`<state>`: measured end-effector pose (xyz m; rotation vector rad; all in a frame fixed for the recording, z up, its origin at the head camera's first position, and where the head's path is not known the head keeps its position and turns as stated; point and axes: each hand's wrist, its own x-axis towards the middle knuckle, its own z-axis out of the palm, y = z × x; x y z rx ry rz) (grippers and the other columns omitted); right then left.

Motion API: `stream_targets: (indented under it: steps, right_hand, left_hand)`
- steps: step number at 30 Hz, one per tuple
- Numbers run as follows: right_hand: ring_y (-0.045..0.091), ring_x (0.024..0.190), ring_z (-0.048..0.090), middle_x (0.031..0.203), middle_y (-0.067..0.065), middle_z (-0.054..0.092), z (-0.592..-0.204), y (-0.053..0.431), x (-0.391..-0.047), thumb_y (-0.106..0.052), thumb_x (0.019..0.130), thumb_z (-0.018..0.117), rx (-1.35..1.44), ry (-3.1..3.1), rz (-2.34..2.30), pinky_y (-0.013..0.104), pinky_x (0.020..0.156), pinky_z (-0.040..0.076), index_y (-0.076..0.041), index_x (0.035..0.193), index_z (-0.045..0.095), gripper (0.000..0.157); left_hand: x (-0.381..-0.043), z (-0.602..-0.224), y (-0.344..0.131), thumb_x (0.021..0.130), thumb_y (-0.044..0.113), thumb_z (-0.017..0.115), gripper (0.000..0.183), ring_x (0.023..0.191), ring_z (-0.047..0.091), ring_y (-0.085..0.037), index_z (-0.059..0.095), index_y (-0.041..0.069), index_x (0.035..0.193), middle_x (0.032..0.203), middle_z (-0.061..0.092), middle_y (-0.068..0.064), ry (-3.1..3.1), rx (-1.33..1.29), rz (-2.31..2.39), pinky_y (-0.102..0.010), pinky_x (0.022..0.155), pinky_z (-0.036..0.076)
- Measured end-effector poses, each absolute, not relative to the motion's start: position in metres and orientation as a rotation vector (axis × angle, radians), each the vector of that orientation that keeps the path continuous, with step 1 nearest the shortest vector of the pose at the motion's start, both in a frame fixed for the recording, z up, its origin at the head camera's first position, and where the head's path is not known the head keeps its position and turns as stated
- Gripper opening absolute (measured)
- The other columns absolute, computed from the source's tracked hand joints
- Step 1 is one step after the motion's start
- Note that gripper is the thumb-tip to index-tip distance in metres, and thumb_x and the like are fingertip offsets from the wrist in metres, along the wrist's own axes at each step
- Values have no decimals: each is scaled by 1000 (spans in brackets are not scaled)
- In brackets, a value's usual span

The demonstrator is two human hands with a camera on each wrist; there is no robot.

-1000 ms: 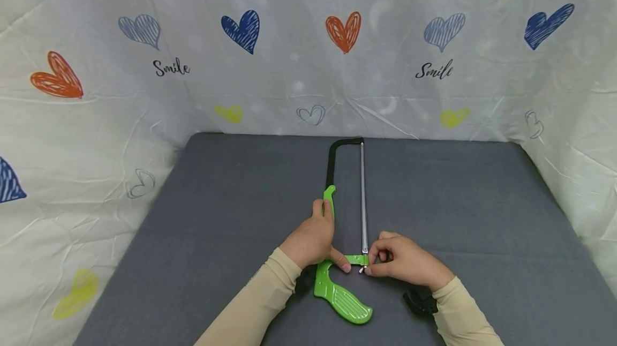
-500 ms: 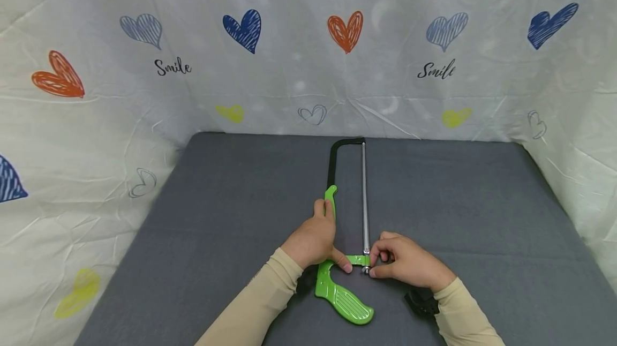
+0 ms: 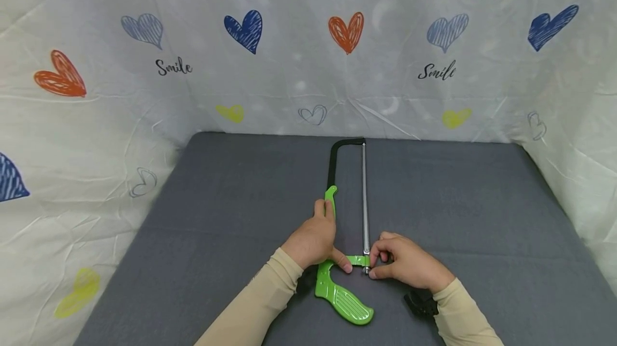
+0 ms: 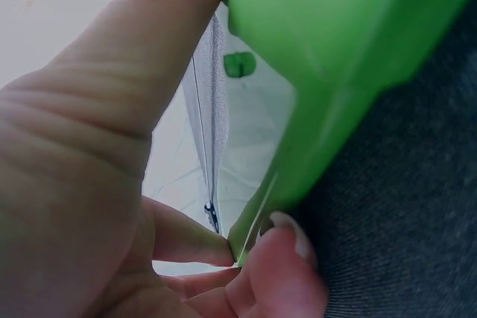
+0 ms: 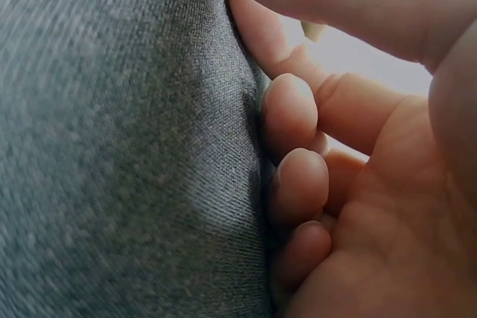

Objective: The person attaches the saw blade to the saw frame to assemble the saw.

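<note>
A hacksaw point(image 3: 349, 307) lies on the grey table, its green handle nearest me and its black front frame point(image 3: 332, 166) reaching to the far edge. The silver blade point(image 3: 365, 201) runs along its right side. My left hand point(image 3: 313, 241) grips the green spine, thumb stretched onto the crosspiece; in the left wrist view the fingers curl around the green frame point(image 4: 328, 117). At the blade's near end, my right hand point(image 3: 407, 263) pinches a small silver wing nut point(image 3: 366, 270) between thumb and forefinger. The right wrist view shows its other fingers curled against the cloth, with the nut hidden.
Grey cloth point(image 3: 231, 185) covers the table. Behind and beside it hangs a white sheet point(image 3: 289, 78) printed with hearts and "Smile". A black strap-like device point(image 3: 420, 303) sits at the right wrist.
The wing nut has turned a little under my right fingertips. The hacksaw and left hand hold the same place, with only a slight shift of the whole view.
</note>
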<state>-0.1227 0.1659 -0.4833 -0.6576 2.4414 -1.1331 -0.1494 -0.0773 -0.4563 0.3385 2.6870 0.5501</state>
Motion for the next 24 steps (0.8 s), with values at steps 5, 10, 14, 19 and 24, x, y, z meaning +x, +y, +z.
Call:
stream_targets:
  steps: [5,10,14,19,24]
  right_hand:
    - [8,79,47,85,-2,50,-483,167,-123,-29,85,93,-660,2446,-1144,25,70,40,-27,88,76,17]
    - [9,78,47,85,-2,51,-484,167,-123,-30,83,94,-666,2435,-1137,25,70,41,-27,88,76,20]
    - [10,75,46,84,-1,50,-484,165,-121,-39,82,95,-614,2436,-1122,25,67,41,-28,83,74,23]
    - [11,68,46,79,-3,48,-481,157,-117,-52,84,91,-544,2496,-1129,25,61,40,-27,73,71,34]
    - [11,64,44,75,-4,46,-480,151,-115,-48,83,93,-511,2537,-1145,25,58,38,-23,69,69,37]
  left_hand:
    - [-150,-455,-76,59,54,105,159,79,66,-24,11,-8,170,164,27,-28,2686,335,549,-32,75,59]
    - [-150,-455,-76,58,54,105,159,79,66,-25,11,-9,170,163,28,-28,2686,334,553,-33,74,60]
    - [-149,-456,-76,58,54,105,158,79,66,-25,12,-9,170,162,28,-28,2691,343,556,-33,74,60]
    - [-150,-457,-77,59,54,105,158,77,65,-23,12,-10,169,162,29,-29,2698,356,560,-32,73,59]
    - [-150,-458,-78,59,53,105,158,79,65,-23,12,-10,169,162,29,-29,2698,365,563,-32,76,59]
